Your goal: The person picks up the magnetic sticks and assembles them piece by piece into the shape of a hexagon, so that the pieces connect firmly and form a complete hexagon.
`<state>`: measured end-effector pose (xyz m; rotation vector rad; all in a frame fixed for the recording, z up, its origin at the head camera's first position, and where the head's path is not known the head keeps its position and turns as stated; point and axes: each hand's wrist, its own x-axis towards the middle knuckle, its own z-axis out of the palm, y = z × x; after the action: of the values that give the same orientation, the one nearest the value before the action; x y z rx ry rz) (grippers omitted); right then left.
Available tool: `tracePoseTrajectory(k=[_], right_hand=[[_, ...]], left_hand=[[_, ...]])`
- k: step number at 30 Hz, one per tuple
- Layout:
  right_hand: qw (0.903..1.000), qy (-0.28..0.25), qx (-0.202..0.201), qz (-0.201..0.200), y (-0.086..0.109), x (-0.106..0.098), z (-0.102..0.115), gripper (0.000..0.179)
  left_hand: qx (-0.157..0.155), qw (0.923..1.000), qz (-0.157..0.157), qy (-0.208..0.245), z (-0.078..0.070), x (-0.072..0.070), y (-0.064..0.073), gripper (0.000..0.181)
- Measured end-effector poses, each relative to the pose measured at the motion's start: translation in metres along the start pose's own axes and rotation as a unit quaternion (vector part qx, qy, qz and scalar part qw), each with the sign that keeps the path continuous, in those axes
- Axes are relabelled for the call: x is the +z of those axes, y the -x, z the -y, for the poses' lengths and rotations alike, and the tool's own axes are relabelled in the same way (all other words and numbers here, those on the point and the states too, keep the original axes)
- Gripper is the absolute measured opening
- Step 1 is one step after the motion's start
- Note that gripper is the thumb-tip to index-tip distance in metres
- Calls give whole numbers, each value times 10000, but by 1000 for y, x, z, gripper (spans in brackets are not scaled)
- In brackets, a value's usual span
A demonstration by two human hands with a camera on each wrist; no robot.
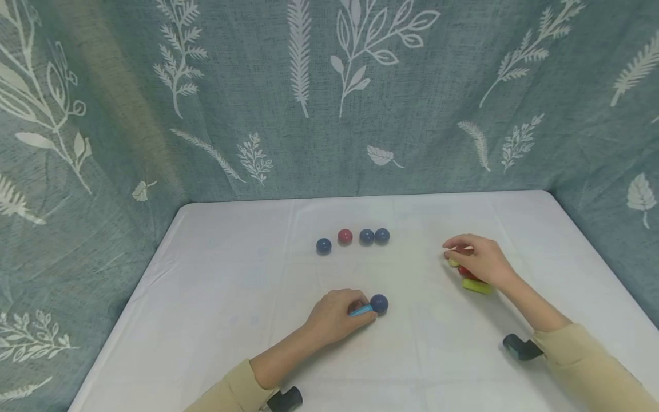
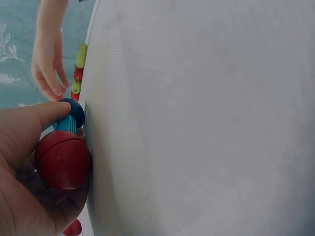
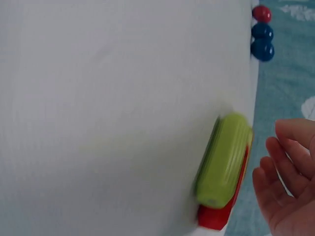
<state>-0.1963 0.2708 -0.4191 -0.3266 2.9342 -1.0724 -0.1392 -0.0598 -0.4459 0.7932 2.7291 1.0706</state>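
My left hand [image 1: 333, 316] curls round a light blue rod [image 1: 361, 310] that has a dark blue ball [image 1: 379, 304] at its far end. In the left wrist view, a red ball [image 2: 64, 161] shows at the rod's near end, and the thumb lies against the blue ball. Further right, my right hand [image 1: 481, 260] hovers over a small group of rods, its fingers loosely bent and holding nothing. Of that group, a yellow-green rod [image 1: 477, 286] lies nearest, beside a red rod [image 3: 212, 219]; the hand partly hides the others in the head view.
Toward the back of the white table [image 1: 216, 257], a blue ball [image 1: 324, 246], a red ball [image 1: 345, 237] and two adjoining blue balls [image 1: 374, 236] form a loose row. A patterned green curtain [image 1: 257, 86] stands behind and at both sides.
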Motion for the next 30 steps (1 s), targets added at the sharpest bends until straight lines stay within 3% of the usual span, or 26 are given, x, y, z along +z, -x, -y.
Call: tracePoseTrajectory(k=[7, 17, 23, 30], right_hand=[[9977, 25, 635, 236, -2, -9, -17, 30], [9918, -49, 1107, 633, -13, -10, -26, 41], [9917, -86, 1084, 688, -19, -8, -26, 44], [9977, -201, 544, 353, -18, 5, -12, 34]], left_hand=[[-61, 9999, 32, 116, 1, 0, 1, 19], [-134, 9997, 37, 182, 1, 0, 2, 21], [-132, 9997, 27, 183, 1, -1, 2, 22], [-154, 9996, 37, 249, 3, 0, 2, 21]])
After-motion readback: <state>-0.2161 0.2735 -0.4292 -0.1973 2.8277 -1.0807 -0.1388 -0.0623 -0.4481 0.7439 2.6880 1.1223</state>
